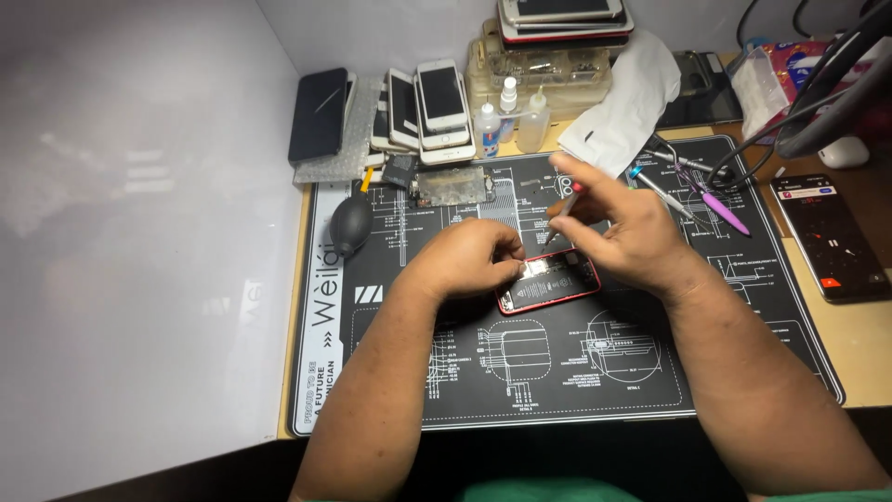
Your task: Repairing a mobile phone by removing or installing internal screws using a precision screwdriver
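Head view: an opened red phone (548,282) lies face-down at the centre of the black work mat (557,372), its insides bare. The left hand (465,260) presses on the phone's 9 o'clock end, its grip closed on that edge. The right hand (632,232), at the phone's 2 o'clock, has its grip pinched together on a thin red-handled screwdriver (563,209), whose tip points down into the phone.

Judged from this, the tip could slip and scratch the board, or a tiny screw could jump loose, because the phone is steadied only by fingers.

At 12 o'clock stand two small clear bottles (520,121) beside a stack of pale phones (432,107). At 1 o'clock sits a pink-and-white packet (790,70). The mat bears white line diagrams and a pale printed strip along its 9 o'clock edge. At 3 o'clock a lit dark phone (830,237) rests on the tabletop (864,363).
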